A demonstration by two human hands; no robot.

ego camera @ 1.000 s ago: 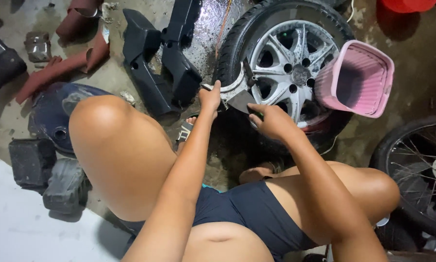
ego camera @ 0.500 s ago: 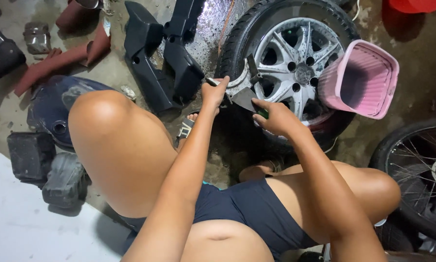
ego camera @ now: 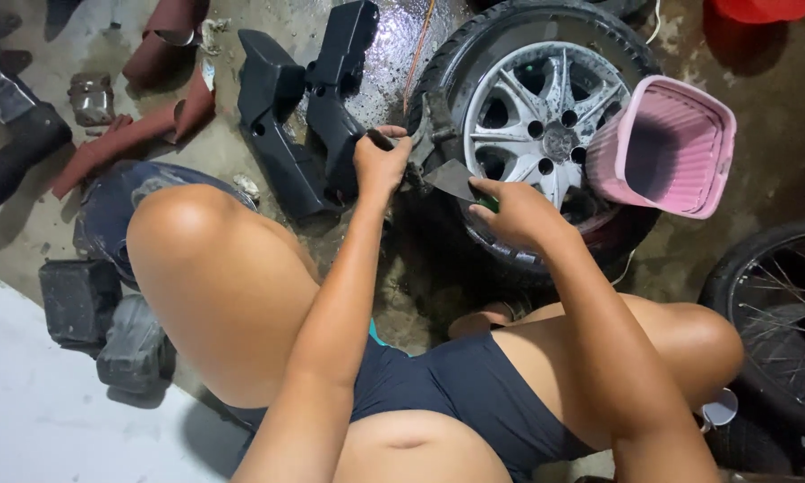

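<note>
fingers of left hand (ego camera: pixel 380 164) clenched round small grimy metal part (ego camera: pixel 427 136); right hand (ego camera: pixel 514 210) grips grey flat scraper (ego camera: pixel 451 179). scraping step, likely; next stroke needs firm hold.

I see a grey metal part (ego camera: pixel 431 136), curved and grimy, held upright just in front of the wheel's tyre. A dark handle end (ego camera: pixel 380 139) sticks out leftward from my left hand's grip on it. A flat grey sanding sheet (ego camera: pixel 451 179) lies pressed against the part's lower edge, tapering to a point toward the left, with a green patch at its right end.
</note>
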